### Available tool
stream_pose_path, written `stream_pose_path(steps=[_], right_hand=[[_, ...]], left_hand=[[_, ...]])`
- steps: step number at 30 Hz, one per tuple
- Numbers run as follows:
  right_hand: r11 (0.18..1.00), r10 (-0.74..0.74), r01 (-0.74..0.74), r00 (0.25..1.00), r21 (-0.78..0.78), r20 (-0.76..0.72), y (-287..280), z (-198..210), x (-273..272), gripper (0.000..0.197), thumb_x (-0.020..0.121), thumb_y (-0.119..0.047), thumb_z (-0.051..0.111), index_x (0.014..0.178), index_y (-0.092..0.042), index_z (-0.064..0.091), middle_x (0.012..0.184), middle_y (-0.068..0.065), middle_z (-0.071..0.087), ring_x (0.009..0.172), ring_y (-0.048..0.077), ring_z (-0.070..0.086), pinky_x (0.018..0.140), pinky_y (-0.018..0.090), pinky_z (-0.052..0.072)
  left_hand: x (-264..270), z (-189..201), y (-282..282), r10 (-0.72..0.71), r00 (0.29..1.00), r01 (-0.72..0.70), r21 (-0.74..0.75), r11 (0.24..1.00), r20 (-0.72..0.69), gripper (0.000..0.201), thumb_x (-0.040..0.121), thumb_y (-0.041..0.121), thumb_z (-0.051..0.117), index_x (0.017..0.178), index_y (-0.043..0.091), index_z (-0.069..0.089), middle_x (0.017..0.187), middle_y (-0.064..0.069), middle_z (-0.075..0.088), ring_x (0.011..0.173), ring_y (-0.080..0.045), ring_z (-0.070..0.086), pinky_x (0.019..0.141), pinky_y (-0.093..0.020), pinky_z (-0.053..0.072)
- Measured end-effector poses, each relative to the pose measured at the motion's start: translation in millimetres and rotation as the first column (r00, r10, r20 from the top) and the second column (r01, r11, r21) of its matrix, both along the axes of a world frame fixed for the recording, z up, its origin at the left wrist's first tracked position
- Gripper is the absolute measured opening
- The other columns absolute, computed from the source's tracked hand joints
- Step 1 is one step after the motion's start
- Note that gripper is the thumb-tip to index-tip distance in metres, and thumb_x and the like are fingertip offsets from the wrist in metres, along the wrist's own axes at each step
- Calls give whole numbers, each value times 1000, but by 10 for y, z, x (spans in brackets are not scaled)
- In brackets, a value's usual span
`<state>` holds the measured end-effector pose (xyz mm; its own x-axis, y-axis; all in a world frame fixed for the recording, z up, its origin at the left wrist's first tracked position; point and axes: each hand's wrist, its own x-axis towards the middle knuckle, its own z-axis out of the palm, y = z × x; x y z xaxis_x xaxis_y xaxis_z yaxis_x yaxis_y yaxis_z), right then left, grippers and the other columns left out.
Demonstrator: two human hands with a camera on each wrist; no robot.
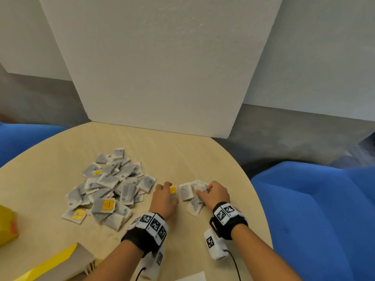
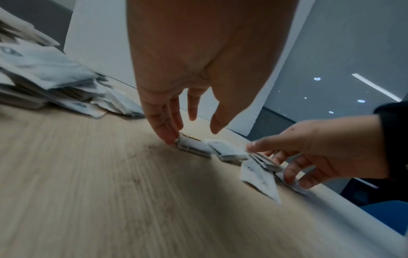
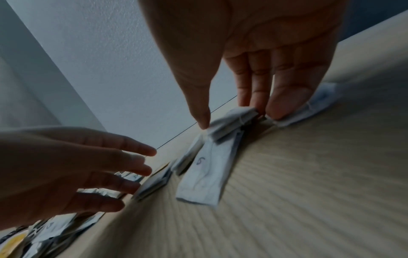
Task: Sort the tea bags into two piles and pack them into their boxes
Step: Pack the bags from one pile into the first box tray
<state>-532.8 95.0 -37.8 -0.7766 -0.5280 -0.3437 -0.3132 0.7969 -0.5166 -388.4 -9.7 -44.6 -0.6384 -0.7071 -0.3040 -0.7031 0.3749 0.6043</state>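
A large mixed heap of tea bags (image 1: 109,187), mostly grey-white with a few yellow-tagged ones, lies left of centre on the round table (image 1: 182,155). My left hand (image 1: 168,189) is open, and its straight fingertips (image 2: 169,137) touch the edge of a yellow-tagged tea bag (image 1: 173,190), with the thumb held off. Just right of it lies a small group of grey tea bags (image 1: 187,192). There my right hand (image 1: 204,189) pinches one folded grey tea bag (image 3: 232,122) between thumb and fingers, while its little finger presses another bag (image 3: 309,108).
A yellow box (image 1: 8,226) stands at the table's left edge, and an open yellow box (image 1: 50,262) lies at the near left. A white foam board (image 1: 158,67) stands behind the table. Blue chairs (image 1: 314,209) flank it. The table edge runs close on the right.
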Motion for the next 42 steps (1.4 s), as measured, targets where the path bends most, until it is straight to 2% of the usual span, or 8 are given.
stream_pose_path(steps=[12,18,21,24,27,32,37,42], right_hand=[[976,21,25,977,-214,211,29,-96,-157,25,75,-24,79,70,-17,56,61,-4,50,53,9,46,53,22,43],[899,50,169,877,-404,478,69,64,-128,18,87,-9,67,98,4,64,72,11,65,45,16,55,41,23,46],[875,69,223,822,-430,565,96,69,-32,18,90,-3,61,107,-1,62,82,11,67,47,8,59,41,19,47],[882,79,202,827,-425,556,134,40,68,25,91,0,58,114,-7,55,96,14,65,62,13,62,42,20,50],[905,107,142,836,-401,537,169,17,190,30,93,-1,54,120,-13,47,106,13,62,70,13,61,43,20,50],[914,129,106,839,-392,529,180,61,339,34,95,-1,49,127,-13,43,103,14,58,57,9,59,43,21,50],[890,142,143,816,-434,560,266,198,374,37,95,4,44,128,-14,47,100,10,60,61,17,60,49,24,52],[789,226,247,736,-563,638,355,314,484,41,92,8,50,128,-11,50,94,9,57,68,17,65,55,26,56]], left_hand=[[-207,-94,-24,228,973,-227,40,973,-32,63,78,16,71,130,5,39,124,-16,44,109,-35,51,89,-36,42],[-76,-93,-58,207,954,-181,130,975,-217,15,79,18,71,73,12,59,68,-4,57,68,-20,52,57,-28,39],[56,-34,-56,281,890,-197,253,947,-360,14,87,18,65,75,15,59,68,-1,57,68,-19,53,61,-32,44],[118,82,-29,539,772,-220,654,724,-338,15,95,14,49,109,12,55,96,-12,62,87,-27,59,65,-36,53],[153,243,23,728,664,-177,910,375,-171,11,91,12,40,98,10,48,77,-8,46,63,-21,45,54,-28,40],[192,325,113,682,707,-8,963,270,-185,24,95,17,47,117,8,52,64,-2,43,47,-12,35,41,-21,33],[238,376,158,719,672,133,984,120,-179,39,100,31,32,117,6,57,96,-12,63,80,-22,60,73,-33,50],[250,329,252,575,782,63,949,309,-239,41,103,30,30,124,6,56,117,-16,64,100,-25,60,91,-38,47]])
